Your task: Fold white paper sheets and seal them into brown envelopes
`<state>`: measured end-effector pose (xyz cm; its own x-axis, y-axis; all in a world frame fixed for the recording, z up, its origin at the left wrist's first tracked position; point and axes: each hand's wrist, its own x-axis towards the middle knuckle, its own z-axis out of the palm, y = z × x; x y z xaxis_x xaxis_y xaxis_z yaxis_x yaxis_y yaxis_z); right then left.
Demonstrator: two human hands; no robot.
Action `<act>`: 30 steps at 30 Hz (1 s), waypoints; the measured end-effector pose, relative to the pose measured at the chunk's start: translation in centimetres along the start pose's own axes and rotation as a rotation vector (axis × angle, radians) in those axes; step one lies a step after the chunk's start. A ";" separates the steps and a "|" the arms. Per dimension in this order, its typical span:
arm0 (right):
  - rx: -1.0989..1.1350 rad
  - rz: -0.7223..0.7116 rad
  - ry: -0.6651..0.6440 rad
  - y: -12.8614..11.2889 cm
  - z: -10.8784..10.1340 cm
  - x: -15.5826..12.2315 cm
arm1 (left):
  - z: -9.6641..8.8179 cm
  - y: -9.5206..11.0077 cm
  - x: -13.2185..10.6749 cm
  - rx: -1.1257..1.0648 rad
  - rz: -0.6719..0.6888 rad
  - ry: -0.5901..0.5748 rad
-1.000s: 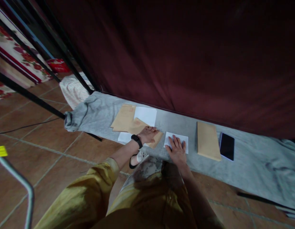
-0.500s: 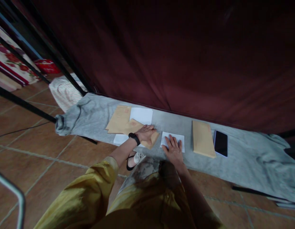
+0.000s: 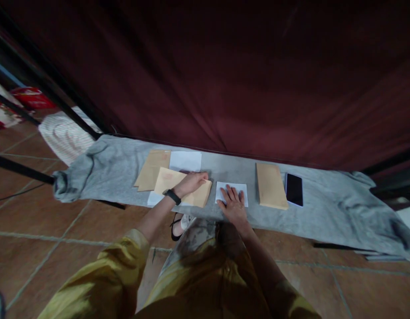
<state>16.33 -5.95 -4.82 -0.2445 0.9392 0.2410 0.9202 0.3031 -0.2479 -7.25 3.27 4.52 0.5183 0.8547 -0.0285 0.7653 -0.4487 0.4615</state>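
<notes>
Tan envelope (image 3: pixel 166 179) sits pinched in left hand (image 3: pixel 191 182); right hand (image 3: pixel 236 209) spreads flat on paper (image 3: pixel 244 188).

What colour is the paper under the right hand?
The paper under the right hand is white, best seen in the head view.

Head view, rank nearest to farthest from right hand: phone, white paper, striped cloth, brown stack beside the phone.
From the right hand:
1. White paper: under the fingers.
2. Brown stack: to the hand's right.
3. Phone: right of the stack.
4. Striped cloth: far left.
</notes>
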 end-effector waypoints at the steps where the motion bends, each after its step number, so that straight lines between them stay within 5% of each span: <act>1: 0.002 0.000 0.001 0.0 0.0 0.0 | 0.1 0.1 0.1 -0.043 -0.015 0.028; 5: 0.008 -0.006 0.001 -0.1 -0.3 0.1 | 0.8 0.5 0.5 -0.068 -0.086 0.108; 12: 0.008 -0.001 0.006 0.0 -0.2 0.1 | 1.7 1.3 1.4 0.105 -0.156 0.079; 20: 0.003 0.001 -0.005 0.0 -0.1 0.1 | -0.2 0.5 2.8 0.053 -0.165 0.069; 30: 0.002 -0.009 -0.008 0.2 0.1 0.0 | 4.7 0.9 1.3 0.054 -0.107 0.089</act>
<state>16.47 -5.83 -4.94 -0.2551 0.9377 0.2358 0.9175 0.3117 -0.2472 -4.07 2.78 0.75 0.3980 0.9174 0.0050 0.8352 -0.3646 0.4118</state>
